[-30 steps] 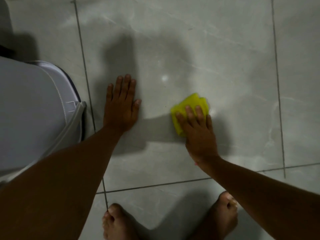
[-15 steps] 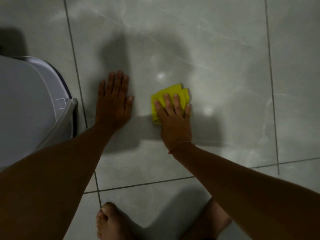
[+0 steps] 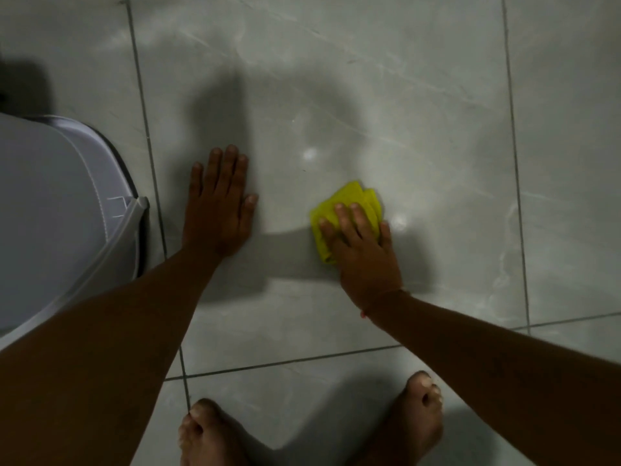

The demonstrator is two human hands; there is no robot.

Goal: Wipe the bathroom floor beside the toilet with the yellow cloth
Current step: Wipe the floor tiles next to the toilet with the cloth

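A folded yellow cloth (image 3: 349, 203) lies flat on the grey tiled floor (image 3: 386, 95) at mid-frame. My right hand (image 3: 363, 253) presses down on it, fingers spread over its near half, only the far edge and left side of the cloth showing. My left hand (image 3: 218, 206) rests flat on the tile, palm down and fingers together, holding nothing, a hand's width left of the cloth. The white toilet (image 3: 50, 213) fills the left edge, just left of my left hand.
Dark grout lines (image 3: 514, 163) divide the large glossy tiles, with light glare spots near the cloth. My two bare feet (image 3: 208, 435) stand on the tile at the bottom of the frame. Shadows of my arms fall across the floor.
My right hand has slid the yellow cloth to the left, toward my left hand, and then back to the right. My left hand stays planted on the tile.
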